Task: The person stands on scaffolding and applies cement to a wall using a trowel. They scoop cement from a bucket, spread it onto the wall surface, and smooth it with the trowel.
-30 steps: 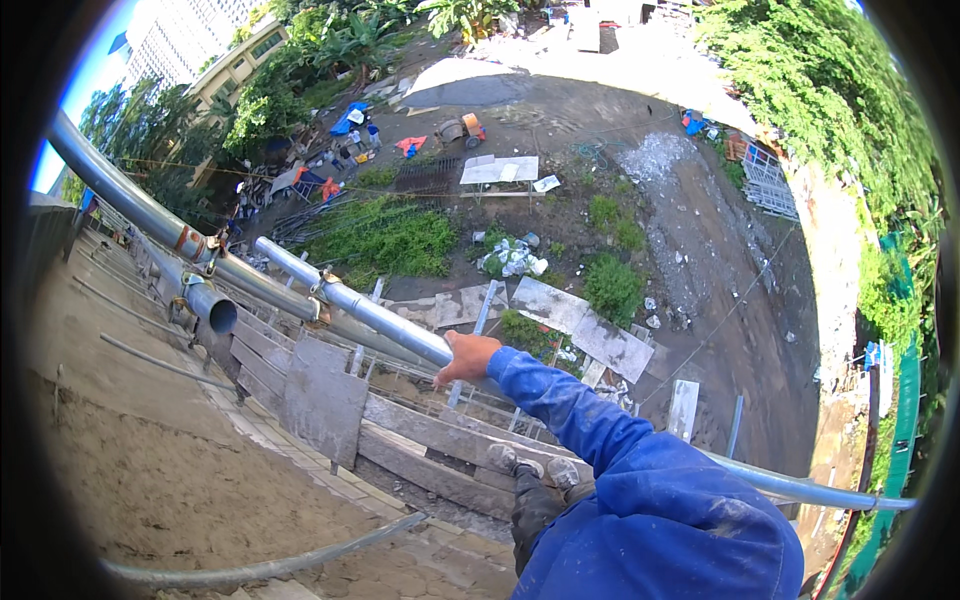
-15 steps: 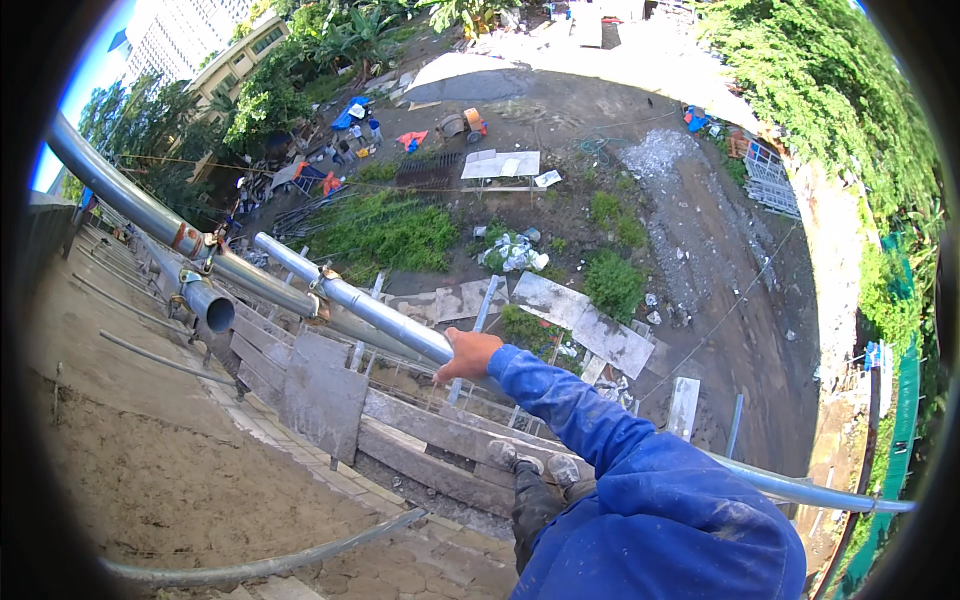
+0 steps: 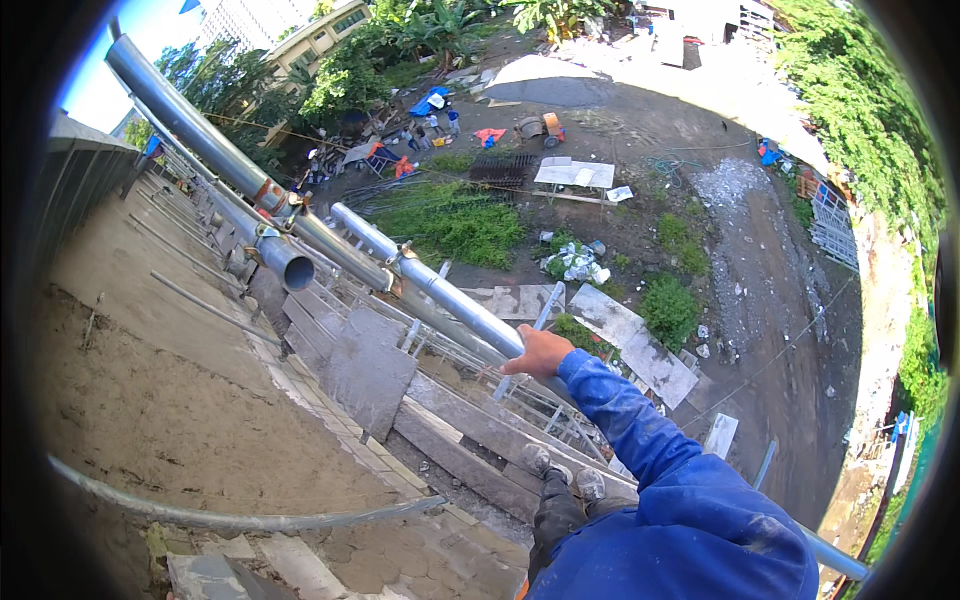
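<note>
My right hand is closed around a long silvery metal pipe, its thumb on the near side and the other fingers partly hidden. The pipe slants from upper left to lower right, passes behind my blue sleeve and shows again at the lower right. A rusty clamp sits on it. Beside it run a second, thicker pipe and a short open-ended pipe with a coupler. My left hand does not show. My shoes stand on narrow wooden planks below.
A grey board lies across the planks. To the left spreads a bare earthen-looking surface with a curved pipe over it. Far below are white sheets, a mixer, bushes, gravel and people. A grey object pokes in at the lower edge.
The view has swung left, so hand, pipes and ground all sit farther right and slightly lower. My right hand keeps its grip on the pipe. A grey object has come in at the lower left.
</note>
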The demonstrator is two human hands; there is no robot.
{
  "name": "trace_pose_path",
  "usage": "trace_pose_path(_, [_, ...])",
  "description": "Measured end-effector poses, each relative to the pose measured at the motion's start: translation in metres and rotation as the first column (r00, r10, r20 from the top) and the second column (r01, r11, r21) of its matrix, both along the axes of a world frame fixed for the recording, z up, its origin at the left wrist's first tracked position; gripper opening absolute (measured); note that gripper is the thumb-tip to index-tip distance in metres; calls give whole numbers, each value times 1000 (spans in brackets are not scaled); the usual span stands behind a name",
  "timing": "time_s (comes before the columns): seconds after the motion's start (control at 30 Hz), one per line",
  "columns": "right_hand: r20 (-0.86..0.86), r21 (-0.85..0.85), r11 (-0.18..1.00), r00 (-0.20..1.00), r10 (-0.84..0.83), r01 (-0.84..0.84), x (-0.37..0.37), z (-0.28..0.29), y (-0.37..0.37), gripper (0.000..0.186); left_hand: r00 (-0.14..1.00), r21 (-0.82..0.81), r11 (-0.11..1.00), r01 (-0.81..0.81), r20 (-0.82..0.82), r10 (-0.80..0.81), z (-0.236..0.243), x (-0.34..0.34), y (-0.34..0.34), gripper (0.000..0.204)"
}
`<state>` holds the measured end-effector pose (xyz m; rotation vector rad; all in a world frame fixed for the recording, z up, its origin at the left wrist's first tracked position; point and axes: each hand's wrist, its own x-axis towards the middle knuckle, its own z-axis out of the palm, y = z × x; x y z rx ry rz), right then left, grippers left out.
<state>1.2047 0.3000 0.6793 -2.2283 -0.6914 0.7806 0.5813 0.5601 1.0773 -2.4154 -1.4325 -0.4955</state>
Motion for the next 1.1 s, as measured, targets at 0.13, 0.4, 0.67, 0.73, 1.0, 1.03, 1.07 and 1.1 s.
trace_pose_path(0.13, [18,17,1000,1000,-17,17,1,-3,0,98,994,-53,993,-102,23,103,6,19,2,43])
trace_pose_path(0.4, [40,18,1000,999,1,-1,1,-8,2,99,955,-273,962,-22,280,102,-13,-56,68,57])
trace_pose_path(0.67, [46,59,998,999,-27,25,-1,-2,1,98,933,-225,973,-61,333,135,-16,-43,61,59])
trace_pose_path(0.73, [55,66,998,998,-22,19,-1,-7,3,98,935,-229,972,-56,330,132,-14,-42,60,61])
trace_pose_path(1.0, [50,62,998,999,-8,5,3,-13,2,100,926,-211,976,-54,355,128,-20,-48,66,60])
trace_pose_path(1.03, [51,64,998,999,-5,2,2,-13,3,100,924,-208,977,-58,360,131,-19,-49,66,60])
trace_pose_path(1.07, [42,62,998,999,-4,2,1,-12,4,100,925,-206,977,-54,358,126,-18,-49,65,60])
trace_pose_path(1.1, [33,60,998,999,-4,2,1,-10,4,100,927,-205,978,-50,355,122,-18,-50,64,60])
